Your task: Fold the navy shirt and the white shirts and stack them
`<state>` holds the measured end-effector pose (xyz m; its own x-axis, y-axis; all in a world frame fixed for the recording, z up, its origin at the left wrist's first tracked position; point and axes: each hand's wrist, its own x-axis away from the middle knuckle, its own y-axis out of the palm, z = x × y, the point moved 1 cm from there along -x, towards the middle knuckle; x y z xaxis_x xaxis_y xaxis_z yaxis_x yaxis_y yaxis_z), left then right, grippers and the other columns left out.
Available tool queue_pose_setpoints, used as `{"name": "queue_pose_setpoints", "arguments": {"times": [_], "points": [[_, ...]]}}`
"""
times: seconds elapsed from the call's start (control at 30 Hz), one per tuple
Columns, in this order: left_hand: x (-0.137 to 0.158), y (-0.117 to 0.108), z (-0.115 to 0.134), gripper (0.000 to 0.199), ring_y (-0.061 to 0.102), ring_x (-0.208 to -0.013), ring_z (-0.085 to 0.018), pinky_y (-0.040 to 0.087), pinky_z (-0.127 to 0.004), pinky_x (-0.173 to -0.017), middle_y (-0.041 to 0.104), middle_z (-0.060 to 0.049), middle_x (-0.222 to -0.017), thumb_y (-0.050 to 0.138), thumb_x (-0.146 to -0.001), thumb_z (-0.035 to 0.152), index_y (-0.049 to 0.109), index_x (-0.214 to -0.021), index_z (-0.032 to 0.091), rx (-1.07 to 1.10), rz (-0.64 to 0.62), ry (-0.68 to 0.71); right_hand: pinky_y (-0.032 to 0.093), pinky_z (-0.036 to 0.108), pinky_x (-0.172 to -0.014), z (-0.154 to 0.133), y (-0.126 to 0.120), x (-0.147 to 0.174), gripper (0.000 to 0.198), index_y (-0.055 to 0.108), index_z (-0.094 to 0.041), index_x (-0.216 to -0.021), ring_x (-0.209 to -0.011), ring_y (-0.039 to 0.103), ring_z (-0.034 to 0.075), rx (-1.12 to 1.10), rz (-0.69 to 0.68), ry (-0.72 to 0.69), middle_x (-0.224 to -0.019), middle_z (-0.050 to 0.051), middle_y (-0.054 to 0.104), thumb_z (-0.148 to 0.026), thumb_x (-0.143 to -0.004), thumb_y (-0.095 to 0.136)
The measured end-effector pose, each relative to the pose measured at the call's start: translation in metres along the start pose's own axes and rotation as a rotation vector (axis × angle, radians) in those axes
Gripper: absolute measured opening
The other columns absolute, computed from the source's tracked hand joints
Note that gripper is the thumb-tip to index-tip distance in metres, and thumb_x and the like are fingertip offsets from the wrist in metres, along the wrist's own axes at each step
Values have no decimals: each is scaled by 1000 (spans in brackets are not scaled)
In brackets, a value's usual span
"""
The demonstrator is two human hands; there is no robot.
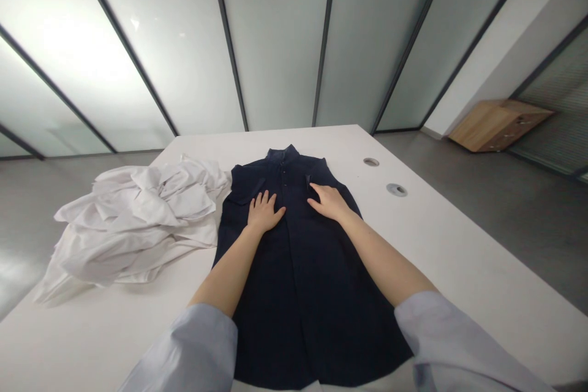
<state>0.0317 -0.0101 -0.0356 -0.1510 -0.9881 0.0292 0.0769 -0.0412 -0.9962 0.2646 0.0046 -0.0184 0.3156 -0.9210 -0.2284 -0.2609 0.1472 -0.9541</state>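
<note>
Pale sleeves [195, 349] lead to spread hands [263, 214] [329, 201], the navy shirt [303, 275] lying beneath both.

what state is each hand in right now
Left hand: open, palm down on the dark garment.
Right hand: at the garment's chest; grip cannot be told.

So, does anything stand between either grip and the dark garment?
Nothing visible. The left grip lies spread on the dark garment and the right grip is at its chest; the white cloth heap lies beside it, to the left.
</note>
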Motion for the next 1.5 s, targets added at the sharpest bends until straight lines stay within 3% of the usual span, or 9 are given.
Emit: {"name": "queue_pose_setpoints", "arguments": {"times": [0.1,0.3,0.4,0.63,0.73,0.87,1.1,1.3,1.5], "points": [[0,-1,0,72,21,-146,-30,21,-47,-117,23,-7,-160,26,-91,64,34,-150,24,9,-8,-5,34,43,-108,12,2,-3,52,51,-15,-139,-130,48,28,-5,58,73,-140,13,55,-41,-95,43],[1,-3,1,73,19,-147,-30,20,-47,-117,22,-8,-160,25,-92,65,32,-151,23,18,-19,-2,30,48,-111,48,11,-3,55,55,-17,-136,-138,39,29,3,-80,398,-149,14,44,-51,-97,36],[0,-2,0,73,19,-147,-30,20,-47,-117,22,-8,-160,25,-92,64,32,-151,23,11,-17,0,30,49,-110,55,10,-3,56,55,-17,-136,-138,37,29,-8,-87,454,-149,16,42,-51,-97,33],[1,-2,1,73,19,-147,-30,19,-47,-117,22,-9,-160,26,-92,64,33,-150,21,23,-15,4,40,48,-97,46,-2,-32,43,66,-14,-116,-115,56,33,136,-44,362,-120,19,64,-43,-91,46],[1,-2,1,72,19,-147,-30,19,-47,-117,22,-9,-160,26,-92,63,33,-150,22,22,-15,2,37,46,-102,45,0,-51,51,55,-15,-132,-126,48,33,143,-53,264,-136,18,54,-45,-92,44],[1,-1,1,72,19,-147,-30,19,-47,-117,22,-9,-160,28,-92,63,33,-150,22,25,-11,0,24,52,-111,45,13,-70,76,30,-14,-150,-141,26,38,102,-139,381,-156,20,27,-63,-92,34],[1,1,1,71,19,-147,-30,19,-47,-117,23,-8,-160,28,-91,64,34,-150,23,37,-8,-3,11,60,-112,45,32,-77,99,26,-16,-153,-143,13,46,46,-212,456,-160,21,15,-83,-80,30],[0,1,0,73,17,-147,-31,18,-48,-117,22,-9,-160,28,-91,64,33,-150,22,39,-20,-1,11,56,-114,43,27,-74,90,32,-10,-150,-144,16,42,56,-137,408,-157,23,22,-74,-87,31],[-5,1,1,74,17,-147,-31,18,-49,-117,21,-9,-160,26,-91,65,31,-151,22,31,-16,10,16,52,-115,13,19,-48,70,38,-15,-147,-144,23,36,79,7,152,-155,17,32,-58,-92,40]]}}
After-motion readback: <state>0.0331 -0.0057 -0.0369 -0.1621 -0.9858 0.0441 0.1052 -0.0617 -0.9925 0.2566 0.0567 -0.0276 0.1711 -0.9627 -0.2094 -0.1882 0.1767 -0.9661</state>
